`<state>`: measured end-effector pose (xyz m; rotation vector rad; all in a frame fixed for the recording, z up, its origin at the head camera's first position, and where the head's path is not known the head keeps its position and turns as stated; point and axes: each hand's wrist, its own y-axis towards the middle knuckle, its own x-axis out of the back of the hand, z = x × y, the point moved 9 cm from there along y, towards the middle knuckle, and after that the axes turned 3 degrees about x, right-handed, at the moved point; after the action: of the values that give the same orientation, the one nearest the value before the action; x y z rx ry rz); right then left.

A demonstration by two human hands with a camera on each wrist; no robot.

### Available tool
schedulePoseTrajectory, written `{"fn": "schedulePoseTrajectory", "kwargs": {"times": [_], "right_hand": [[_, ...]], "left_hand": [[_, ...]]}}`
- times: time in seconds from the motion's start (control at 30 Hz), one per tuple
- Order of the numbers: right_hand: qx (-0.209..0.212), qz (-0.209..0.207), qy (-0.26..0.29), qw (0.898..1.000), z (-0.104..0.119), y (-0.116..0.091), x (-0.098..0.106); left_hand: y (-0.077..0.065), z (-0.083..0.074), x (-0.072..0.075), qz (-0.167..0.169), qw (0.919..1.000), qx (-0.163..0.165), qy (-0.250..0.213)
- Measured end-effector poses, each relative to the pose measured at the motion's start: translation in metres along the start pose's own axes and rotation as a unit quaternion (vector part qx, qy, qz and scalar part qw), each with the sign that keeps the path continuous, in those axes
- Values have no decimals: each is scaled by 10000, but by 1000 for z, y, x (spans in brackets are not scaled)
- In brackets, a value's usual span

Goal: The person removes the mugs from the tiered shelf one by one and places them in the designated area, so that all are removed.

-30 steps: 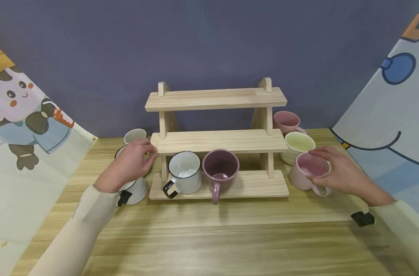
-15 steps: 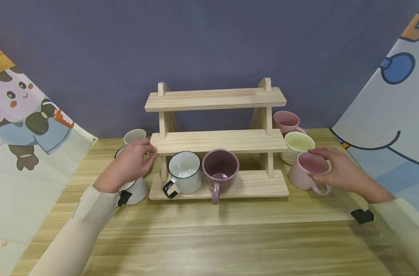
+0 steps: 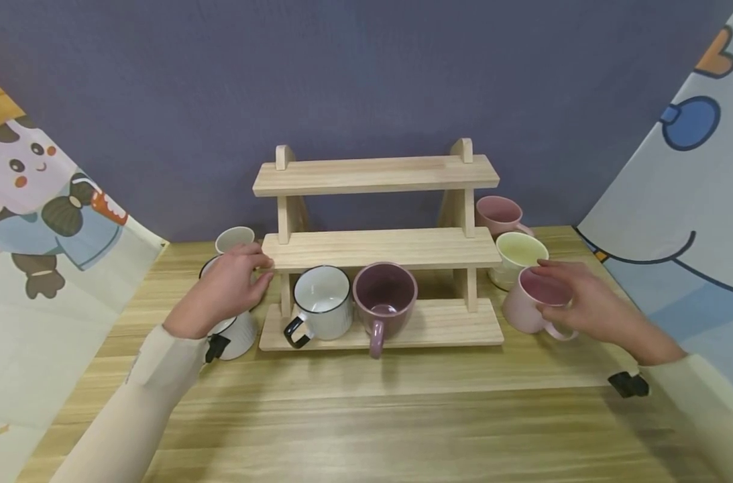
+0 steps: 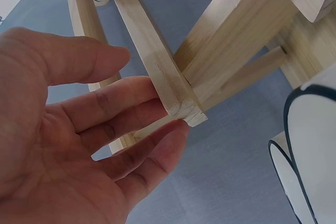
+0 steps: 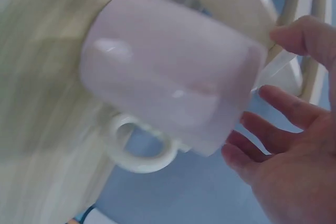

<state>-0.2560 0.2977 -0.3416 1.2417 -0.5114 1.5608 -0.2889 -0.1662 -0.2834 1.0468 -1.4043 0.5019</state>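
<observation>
My left hand [image 3: 224,288] rests its fingers against the left end of the middle board of a three-tier wooden shelf [image 3: 381,249]. In the left wrist view, the thumb [image 4: 107,61] stands apart from the wood. At right, my right hand [image 3: 586,305] spreads over the rim of a pink mug [image 3: 520,310] upright on the table; the right wrist view is blurred, with relaxed fingertips [image 5: 268,95] at the pale pink mug's [image 5: 168,72] rim. On the lowest board are a white black-rimmed mug [image 3: 324,305] and a purple mug [image 3: 385,305].
Behind the pink mug stand a yellow-green cup [image 3: 517,258] and a darker pink mug [image 3: 499,213]. White cups stand left of the shelf, including a ribbed one [image 3: 239,335] partly hidden by my left arm. Dark cloth [image 3: 366,80] hangs behind the shelf.
My right hand shifts slightly left over the pink mug, whose handle has moved a little. My left hand stays against the shelf. The whole head view drifts slightly.
</observation>
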Motion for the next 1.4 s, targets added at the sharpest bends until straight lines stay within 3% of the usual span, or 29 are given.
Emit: {"fn": "schedulePoseTrajectory", "kwargs": {"times": [0.27,0.47,0.7,0.87,1.0,1.17,1.4], "right_hand": [[1002,-670,300,9923,47,7,8],[1288,-794,328,9879,82,20,8],[1529,-529,434,9859,125,47,-9],[1665,-320,639,9835,167,72,-28],[1491,-22,501,9876,193,86,-45],[1363,37,269,9903,206,94,-55],[1444,-242,386,9885,206,96,-57]], "left_hand": [[-1,0,0,-22,10000,-16,21],[-1,1,0,-19,10000,15,15],[-1,0,0,-44,10000,-33,-16],[0,2,0,-32,10000,14,-10],[-1,1,0,-50,10000,16,-34],[-1,0,0,-83,9999,-40,-55],[-1,0,1,-78,9999,-61,-47]]}}
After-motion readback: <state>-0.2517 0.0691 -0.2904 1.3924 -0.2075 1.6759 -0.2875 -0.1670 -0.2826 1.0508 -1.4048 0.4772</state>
